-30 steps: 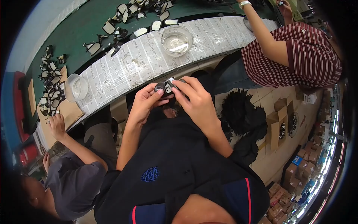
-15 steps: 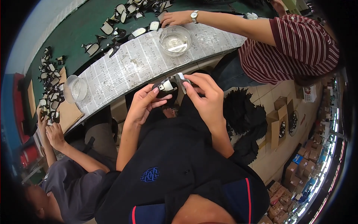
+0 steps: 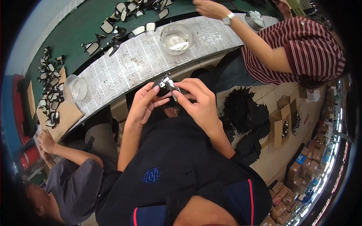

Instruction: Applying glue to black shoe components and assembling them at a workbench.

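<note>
Left hand (image 3: 145,101): thumb and fingers closed on a small black-and-white piece (image 3: 163,85), held between black shirt (image 3: 166,141) and table. Right hand (image 3: 199,98): thumb and forefinger pinching a pale-topped grey piece (image 3: 171,83) right up against or just beside it; from my end I can't tell contact. Risk, my guess: a skewed pinch slips and drops either piece. Text: blue embroidered emblem (image 3: 151,175) on shirt; repeated dark capitals on grey-white table cover (image 3: 113,73). Box labels too small for me.
</note>
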{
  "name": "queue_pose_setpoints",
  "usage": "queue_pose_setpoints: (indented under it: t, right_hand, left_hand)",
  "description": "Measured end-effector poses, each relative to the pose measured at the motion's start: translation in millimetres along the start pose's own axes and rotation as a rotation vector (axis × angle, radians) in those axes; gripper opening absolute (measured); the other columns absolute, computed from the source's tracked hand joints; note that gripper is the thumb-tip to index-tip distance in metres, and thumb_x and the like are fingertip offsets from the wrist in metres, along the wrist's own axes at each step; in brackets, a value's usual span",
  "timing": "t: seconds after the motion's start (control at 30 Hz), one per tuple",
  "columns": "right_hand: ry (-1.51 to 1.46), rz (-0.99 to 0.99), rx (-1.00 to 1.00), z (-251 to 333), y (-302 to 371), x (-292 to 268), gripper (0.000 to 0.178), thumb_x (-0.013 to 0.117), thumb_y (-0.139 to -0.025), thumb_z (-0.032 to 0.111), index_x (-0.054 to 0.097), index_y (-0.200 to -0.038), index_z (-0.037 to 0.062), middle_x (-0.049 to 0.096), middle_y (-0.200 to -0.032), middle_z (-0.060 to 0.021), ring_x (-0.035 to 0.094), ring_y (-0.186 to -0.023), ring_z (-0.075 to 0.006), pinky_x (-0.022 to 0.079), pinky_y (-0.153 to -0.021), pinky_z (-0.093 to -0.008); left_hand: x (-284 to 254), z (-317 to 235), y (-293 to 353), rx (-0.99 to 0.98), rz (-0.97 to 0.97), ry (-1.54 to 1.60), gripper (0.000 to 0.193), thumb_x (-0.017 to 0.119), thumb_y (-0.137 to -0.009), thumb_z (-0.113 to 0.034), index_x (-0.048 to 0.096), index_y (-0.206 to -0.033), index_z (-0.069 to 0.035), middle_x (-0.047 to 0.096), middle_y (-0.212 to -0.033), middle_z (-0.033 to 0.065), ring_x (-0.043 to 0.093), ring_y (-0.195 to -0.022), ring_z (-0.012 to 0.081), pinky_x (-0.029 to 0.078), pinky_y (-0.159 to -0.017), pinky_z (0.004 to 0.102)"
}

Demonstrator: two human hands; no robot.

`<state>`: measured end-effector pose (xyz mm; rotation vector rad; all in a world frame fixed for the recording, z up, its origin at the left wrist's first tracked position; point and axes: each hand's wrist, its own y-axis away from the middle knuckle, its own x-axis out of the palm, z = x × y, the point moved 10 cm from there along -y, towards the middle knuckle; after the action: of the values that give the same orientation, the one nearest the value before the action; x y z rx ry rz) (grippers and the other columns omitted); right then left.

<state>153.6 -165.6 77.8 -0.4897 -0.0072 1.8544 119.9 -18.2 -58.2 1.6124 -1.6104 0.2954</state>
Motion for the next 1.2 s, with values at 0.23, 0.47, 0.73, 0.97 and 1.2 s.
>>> queue_pose_setpoints:
  t: [0.23, 0.47, 0.73, 0.97, 1.2]
  right_hand:
    - [0.025, 0.003, -0.015, -2.6, 0.7, 2.7, 0.023, 0.073, -0.087, 0.004, 0.067, -0.108, -0.0028, 0.062, -0.107, -0.0142, 0.070, -0.086, -0.0246, 0.062, -0.074, -0.0317]
    - [0.144, -0.045, -0.050, -4.8, 1.7, -7.4, 0.024, 0.073, -0.086, 0.004, 0.067, -0.108, -0.0020, 0.061, -0.106, -0.0145, 0.069, -0.082, -0.0241, 0.059, -0.069, -0.0316]
    - [0.145, -0.046, -0.103, 1.8, 1.6, -3.9, 0.023, 0.073, -0.086, 0.005, 0.067, -0.107, -0.0018, 0.062, -0.105, -0.0150, 0.068, -0.083, -0.0255, 0.058, -0.069, -0.0328]
    - [0.133, -0.014, -0.086, -2.0, 1.9, 3.6, 0.024, 0.073, -0.086, 0.005, 0.067, -0.108, -0.0018, 0.062, -0.104, -0.0151, 0.067, -0.087, -0.0277, 0.058, -0.070, -0.0337]
    - [0.250, -0.064, -0.108, -1.6, 1.4, -8.0, 0.025, 0.074, -0.085, 0.005, 0.067, -0.108, -0.0011, 0.061, -0.107, -0.0147, 0.067, -0.082, -0.0251, 0.058, -0.069, -0.0327]
  left_hand:
    - [1.7, -1.5, 0.6, 0.001, -0.004, -0.008, 0.027, 0.059, -0.102, -0.019, 0.059, -0.120, 0.001, 0.068, -0.114, 0.0136, 0.071, -0.102, 0.0246, 0.061, -0.088, 0.0352]
    - [8.4, -6.6, 1.7, -0.001, -0.002, -0.015, 0.027, 0.057, -0.102, -0.018, 0.057, -0.120, 0.002, 0.068, -0.118, 0.0163, 0.069, -0.109, 0.0292, 0.061, -0.089, 0.0359]
    - [4.8, -1.4, -2.2, -0.013, 0.007, 0.006, 0.025, 0.057, -0.103, -0.018, 0.057, -0.119, 0.002, 0.067, -0.118, 0.0159, 0.069, -0.108, 0.0293, 0.062, -0.089, 0.0360]
    - [2.8, -2.1, -2.9, -0.002, -0.009, -0.010, 0.025, 0.057, -0.103, -0.018, 0.057, -0.119, 0.001, 0.067, -0.117, 0.0145, 0.069, -0.109, 0.0283, 0.062, -0.088, 0.0353]
    - [8.7, -7.2, -2.6, 0.012, 0.002, 0.003, 0.030, 0.055, -0.103, -0.017, 0.055, -0.125, 0.004, 0.066, -0.121, 0.0173, 0.068, -0.111, 0.0323, 0.062, -0.088, 0.0353]
